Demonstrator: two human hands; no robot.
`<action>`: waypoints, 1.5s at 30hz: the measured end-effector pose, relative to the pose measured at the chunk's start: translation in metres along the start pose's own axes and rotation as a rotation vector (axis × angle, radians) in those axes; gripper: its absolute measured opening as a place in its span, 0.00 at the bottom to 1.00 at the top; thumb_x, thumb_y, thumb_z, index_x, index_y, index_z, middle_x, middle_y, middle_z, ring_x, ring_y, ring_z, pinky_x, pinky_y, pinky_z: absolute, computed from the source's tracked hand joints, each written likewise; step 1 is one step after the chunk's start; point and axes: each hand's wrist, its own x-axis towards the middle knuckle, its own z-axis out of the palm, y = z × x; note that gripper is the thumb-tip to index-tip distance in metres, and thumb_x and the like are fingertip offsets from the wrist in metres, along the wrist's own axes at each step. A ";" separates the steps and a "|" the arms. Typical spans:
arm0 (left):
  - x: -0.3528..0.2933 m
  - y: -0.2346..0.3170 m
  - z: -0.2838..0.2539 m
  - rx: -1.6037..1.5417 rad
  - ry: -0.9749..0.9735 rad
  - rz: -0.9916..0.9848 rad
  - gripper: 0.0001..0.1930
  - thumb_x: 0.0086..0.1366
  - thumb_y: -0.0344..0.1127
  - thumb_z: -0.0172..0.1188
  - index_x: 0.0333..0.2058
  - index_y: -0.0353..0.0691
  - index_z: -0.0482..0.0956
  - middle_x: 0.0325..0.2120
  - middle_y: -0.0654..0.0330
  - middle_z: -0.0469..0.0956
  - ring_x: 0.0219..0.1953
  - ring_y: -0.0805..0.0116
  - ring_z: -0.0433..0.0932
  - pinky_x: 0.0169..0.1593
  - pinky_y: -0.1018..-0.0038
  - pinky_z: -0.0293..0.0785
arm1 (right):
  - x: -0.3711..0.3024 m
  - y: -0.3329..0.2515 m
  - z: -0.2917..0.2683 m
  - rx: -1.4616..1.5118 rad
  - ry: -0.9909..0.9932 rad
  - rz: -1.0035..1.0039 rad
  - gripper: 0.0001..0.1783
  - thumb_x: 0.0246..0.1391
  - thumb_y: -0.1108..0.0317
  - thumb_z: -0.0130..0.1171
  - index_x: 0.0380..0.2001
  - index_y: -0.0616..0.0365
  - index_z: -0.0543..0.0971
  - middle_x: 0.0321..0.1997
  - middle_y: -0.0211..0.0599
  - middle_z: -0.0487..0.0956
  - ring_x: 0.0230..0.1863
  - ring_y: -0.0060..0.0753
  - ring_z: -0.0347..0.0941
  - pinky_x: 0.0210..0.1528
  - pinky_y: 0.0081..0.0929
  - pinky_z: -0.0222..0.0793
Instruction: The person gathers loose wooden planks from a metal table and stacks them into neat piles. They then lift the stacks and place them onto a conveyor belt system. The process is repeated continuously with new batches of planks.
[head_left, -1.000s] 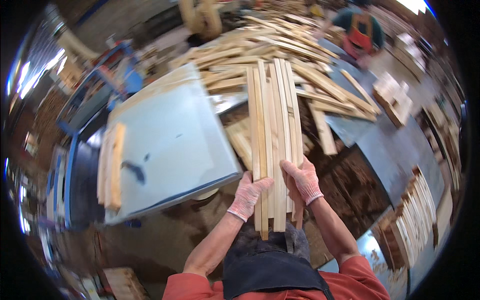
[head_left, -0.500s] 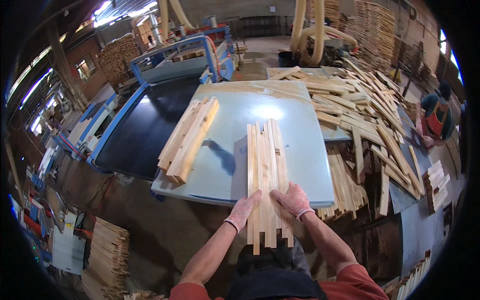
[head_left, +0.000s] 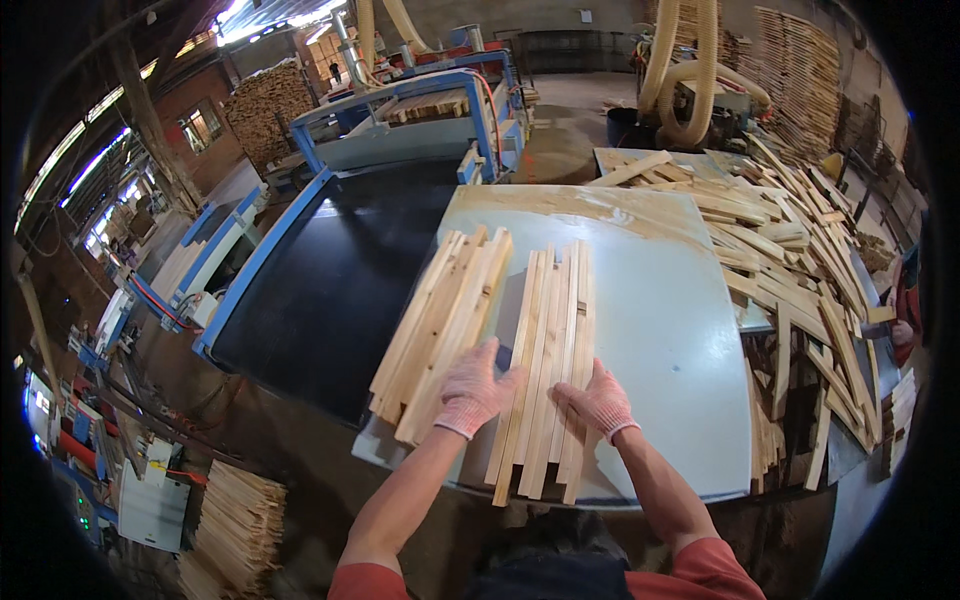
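A row of several long pale wooden slats lies flat on the light grey metal table, its near ends overhanging the front edge. My left hand, in a pink knit glove, presses on the slats' left side. My right hand, gloved the same, rests on their right side. Just left of them a second stack of slats lies slanted on the table, touching my left hand's outer edge.
A black conveyor belt in a blue frame runs to the left of the table. A big loose heap of slats fills the right side. Bundled slats lie on the floor at lower left. A person's sleeve shows at far right.
The view swung left from the heap to the table. My hands carried the slats over and laid them flat on the table beside the slanted stack.
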 end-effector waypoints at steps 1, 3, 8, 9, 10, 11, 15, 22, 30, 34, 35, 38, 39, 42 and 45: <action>0.009 -0.027 -0.001 0.010 0.239 0.065 0.51 0.68 0.76 0.57 0.74 0.37 0.67 0.65 0.41 0.76 0.71 0.41 0.72 0.72 0.47 0.66 | 0.008 -0.012 0.008 -0.017 -0.013 0.000 0.57 0.50 0.31 0.73 0.66 0.68 0.68 0.63 0.65 0.78 0.63 0.62 0.79 0.65 0.49 0.77; 0.031 -0.083 -0.012 0.257 0.300 -0.079 0.50 0.67 0.72 0.61 0.76 0.41 0.63 0.70 0.42 0.71 0.73 0.41 0.68 0.74 0.47 0.63 | 0.020 -0.041 0.019 -0.052 -0.031 -0.002 0.56 0.50 0.31 0.74 0.66 0.68 0.69 0.63 0.65 0.79 0.63 0.63 0.79 0.65 0.48 0.77; 0.059 -0.189 -0.032 0.021 0.008 -0.522 0.48 0.67 0.71 0.62 0.78 0.52 0.61 0.70 0.44 0.71 0.70 0.42 0.72 0.71 0.49 0.69 | 0.041 -0.107 0.071 -0.040 -0.053 -0.034 0.57 0.48 0.32 0.76 0.65 0.67 0.69 0.61 0.62 0.82 0.61 0.64 0.81 0.64 0.49 0.78; 0.063 -0.197 -0.046 -0.014 -0.055 -0.553 0.48 0.68 0.71 0.61 0.78 0.54 0.60 0.69 0.44 0.71 0.69 0.42 0.73 0.70 0.49 0.71 | 0.047 -0.119 0.082 -0.051 -0.057 -0.026 0.59 0.47 0.31 0.76 0.67 0.69 0.69 0.60 0.63 0.82 0.62 0.63 0.81 0.64 0.49 0.78; 0.068 -0.209 -0.056 -0.049 -0.118 -0.583 0.47 0.68 0.71 0.61 0.78 0.56 0.60 0.68 0.44 0.72 0.68 0.43 0.74 0.69 0.50 0.72 | 0.053 -0.131 0.093 -0.062 -0.061 -0.018 0.61 0.47 0.30 0.75 0.68 0.70 0.68 0.60 0.64 0.82 0.62 0.62 0.81 0.64 0.48 0.78; 0.073 -0.234 -0.055 -0.031 -0.093 -0.560 0.47 0.68 0.71 0.61 0.79 0.57 0.60 0.66 0.44 0.74 0.66 0.43 0.76 0.67 0.51 0.76 | 0.062 -0.142 0.108 -0.049 -0.063 -0.028 0.65 0.45 0.28 0.75 0.69 0.72 0.66 0.60 0.64 0.82 0.63 0.62 0.81 0.65 0.48 0.78; 0.076 -0.314 -0.077 -0.071 -0.106 -0.589 0.47 0.68 0.70 0.61 0.78 0.56 0.61 0.62 0.42 0.76 0.64 0.41 0.78 0.65 0.49 0.77 | 0.084 -0.205 0.170 -0.151 -0.065 -0.021 0.58 0.46 0.32 0.77 0.64 0.67 0.66 0.60 0.62 0.81 0.60 0.64 0.82 0.62 0.50 0.79; 0.054 -0.487 -0.127 -0.040 -0.024 -0.498 0.44 0.67 0.70 0.62 0.74 0.50 0.67 0.58 0.41 0.78 0.60 0.38 0.79 0.61 0.47 0.78 | 0.091 -0.319 0.307 0.538 -0.254 -0.147 0.37 0.50 0.59 0.80 0.56 0.64 0.72 0.48 0.45 0.89 0.48 0.39 0.87 0.54 0.38 0.83; 0.080 -0.704 -0.207 0.093 0.072 -0.439 0.45 0.71 0.71 0.53 0.75 0.45 0.65 0.72 0.38 0.64 0.73 0.40 0.65 0.75 0.47 0.57 | 0.129 -0.492 0.473 0.212 -0.146 -0.174 0.40 0.52 0.55 0.79 0.61 0.65 0.74 0.53 0.49 0.89 0.52 0.42 0.87 0.58 0.38 0.82; 0.086 -0.801 -0.205 0.304 0.123 -0.474 0.47 0.73 0.71 0.50 0.77 0.38 0.62 0.76 0.38 0.60 0.79 0.38 0.55 0.79 0.40 0.46 | 0.163 -0.555 0.563 0.413 -0.192 -0.284 0.41 0.50 0.50 0.77 0.58 0.66 0.75 0.51 0.51 0.89 0.54 0.46 0.88 0.59 0.38 0.81; 0.082 -0.817 -0.211 0.309 0.116 -0.475 0.47 0.73 0.71 0.51 0.76 0.38 0.62 0.76 0.38 0.61 0.79 0.38 0.56 0.79 0.39 0.46 | 0.167 -0.586 0.572 0.193 -0.219 -0.237 0.43 0.48 0.49 0.78 0.59 0.67 0.74 0.49 0.52 0.89 0.52 0.46 0.88 0.58 0.37 0.81; 0.097 -0.843 -0.224 0.265 0.055 -0.474 0.48 0.75 0.71 0.49 0.77 0.36 0.61 0.79 0.42 0.58 0.81 0.40 0.53 0.81 0.40 0.40 | 0.197 -0.620 0.621 0.108 -0.204 -0.236 0.52 0.47 0.39 0.78 0.57 0.76 0.71 0.47 0.58 0.89 0.51 0.52 0.88 0.57 0.41 0.82; 0.101 -0.848 -0.229 0.268 0.023 -0.492 0.48 0.75 0.71 0.47 0.78 0.37 0.59 0.80 0.42 0.56 0.82 0.41 0.52 0.82 0.41 0.39 | 0.201 -0.640 0.633 0.071 -0.189 -0.223 0.54 0.46 0.38 0.78 0.56 0.78 0.70 0.46 0.62 0.88 0.52 0.55 0.88 0.57 0.41 0.82; 0.112 -0.858 -0.235 0.305 -0.005 -0.520 0.47 0.77 0.71 0.45 0.81 0.42 0.54 0.81 0.42 0.53 0.83 0.43 0.49 0.83 0.44 0.36 | 0.206 -0.683 0.654 0.040 -0.214 -0.066 0.56 0.50 0.36 0.77 0.59 0.79 0.68 0.51 0.67 0.86 0.54 0.58 0.87 0.58 0.42 0.82; 0.102 -0.866 -0.229 0.348 0.040 -0.530 0.46 0.77 0.70 0.46 0.81 0.44 0.53 0.81 0.45 0.53 0.83 0.44 0.49 0.83 0.45 0.35 | 0.194 -0.692 0.652 -0.022 -0.251 -0.032 0.54 0.53 0.37 0.75 0.60 0.79 0.68 0.52 0.69 0.85 0.54 0.59 0.87 0.58 0.43 0.82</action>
